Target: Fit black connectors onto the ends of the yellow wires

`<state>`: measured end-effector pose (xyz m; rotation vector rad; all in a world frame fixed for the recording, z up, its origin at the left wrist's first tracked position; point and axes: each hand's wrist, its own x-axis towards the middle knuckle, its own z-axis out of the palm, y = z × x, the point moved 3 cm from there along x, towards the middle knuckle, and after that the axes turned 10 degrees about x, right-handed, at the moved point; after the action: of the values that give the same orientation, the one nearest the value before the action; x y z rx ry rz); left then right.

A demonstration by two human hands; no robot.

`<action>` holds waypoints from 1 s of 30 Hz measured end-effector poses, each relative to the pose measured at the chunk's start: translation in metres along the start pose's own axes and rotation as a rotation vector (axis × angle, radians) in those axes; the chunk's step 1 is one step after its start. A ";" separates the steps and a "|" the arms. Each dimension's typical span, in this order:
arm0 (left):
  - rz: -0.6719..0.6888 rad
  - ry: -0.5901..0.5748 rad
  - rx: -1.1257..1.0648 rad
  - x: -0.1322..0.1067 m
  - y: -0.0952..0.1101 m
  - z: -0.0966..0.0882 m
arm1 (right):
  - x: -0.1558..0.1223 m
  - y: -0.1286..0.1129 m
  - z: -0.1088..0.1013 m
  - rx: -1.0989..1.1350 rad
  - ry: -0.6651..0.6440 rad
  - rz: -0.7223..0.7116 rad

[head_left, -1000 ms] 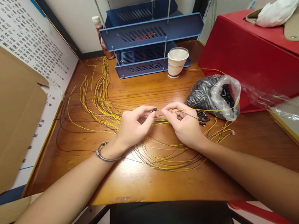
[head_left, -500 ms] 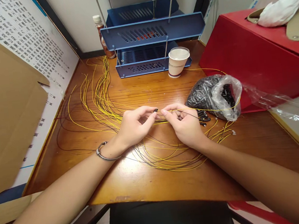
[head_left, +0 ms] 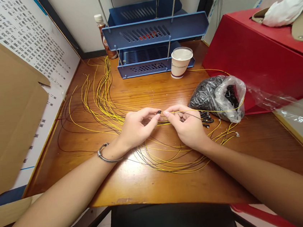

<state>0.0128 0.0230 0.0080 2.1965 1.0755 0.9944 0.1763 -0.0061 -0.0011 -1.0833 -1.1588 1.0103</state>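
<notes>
Between the thumb and forefinger of my left hand (head_left: 141,126) is a small black piece (head_left: 159,112), like a connector housing. My right hand (head_left: 185,124) pinches a yellow wire (head_left: 208,110) close to that piece; its other fingers curl in. The two hands' fingertips almost touch above the table. Under them runs a bundle of yellow and black wires (head_left: 166,124). Several black ends (head_left: 206,117) of it stick out beyond my right hand. Whether the yellow wire sits inside the black piece is too small to tell.
An open plastic bag (head_left: 209,93) of small black parts lies right of my hands. Behind stand a paper cup (head_left: 181,65), a blue tray rack (head_left: 156,31) and a bottle (head_left: 101,32). More wires (head_left: 104,93) spread left. A red box (head_left: 259,55) bounds the right.
The fingertips of my left hand, with the black piece, have come slightly nearer to my right fingertips. The rest looks the same apart from a slight shift of view.
</notes>
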 end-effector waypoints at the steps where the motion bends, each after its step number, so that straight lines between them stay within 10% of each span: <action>1: 0.001 -0.002 0.000 0.000 0.000 0.000 | 0.000 0.000 0.000 -0.002 -0.001 0.001; 30: -0.019 0.100 0.011 0.001 0.001 0.000 | 0.000 0.003 -0.002 0.048 0.026 -0.024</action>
<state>0.0137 0.0232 0.0097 2.1609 1.1463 1.1030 0.1781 -0.0056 -0.0041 -1.0398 -1.1188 0.9981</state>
